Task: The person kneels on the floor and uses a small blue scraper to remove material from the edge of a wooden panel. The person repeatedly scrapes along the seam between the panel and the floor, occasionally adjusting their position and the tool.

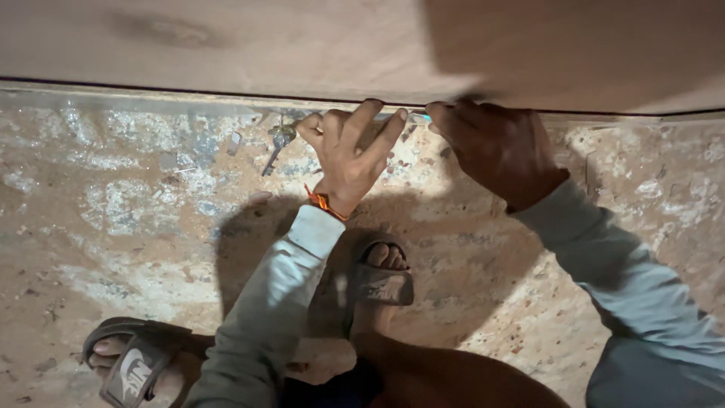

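Note:
My left hand (350, 147) reaches to the bottom edge of a large wooden panel (226, 45) that stands on the floor, fingers spread and curled against a thin strip (418, 117) along that edge. My right hand (498, 151) presses on the same edge just to the right, fingers bent over it. Whether either hand pinches the strip is hidden by the fingers. An orange thread band circles my left wrist. Both arms wear pale long sleeves.
A bunch of keys (278, 143) lies on the rough, stained concrete floor (136, 211) left of my left hand. My feet in grey slide sandals (377, 279) rest below the hands, one (132, 366) at the lower left.

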